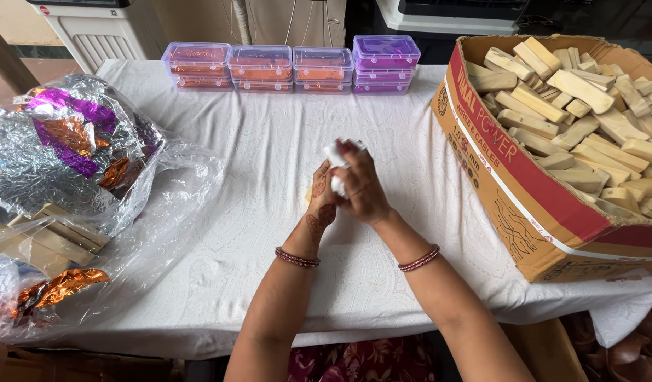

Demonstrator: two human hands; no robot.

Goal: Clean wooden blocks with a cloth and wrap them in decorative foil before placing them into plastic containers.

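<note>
Both hands, left hand [324, 194] and right hand [361, 191], clench a white cloth [334, 154] mid-frame over the worktop [269, 155], while the cardboard box [524, 191] at right remains heaped with pale bars [580, 88].

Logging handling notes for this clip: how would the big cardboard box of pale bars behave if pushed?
The cardboard box is heaped with pale bars, so it is probably heavy and would drag the white tablecloth. Its wall looks creased, so it may flex. It sits low and wide, so tipping seems unlikely.
</note>
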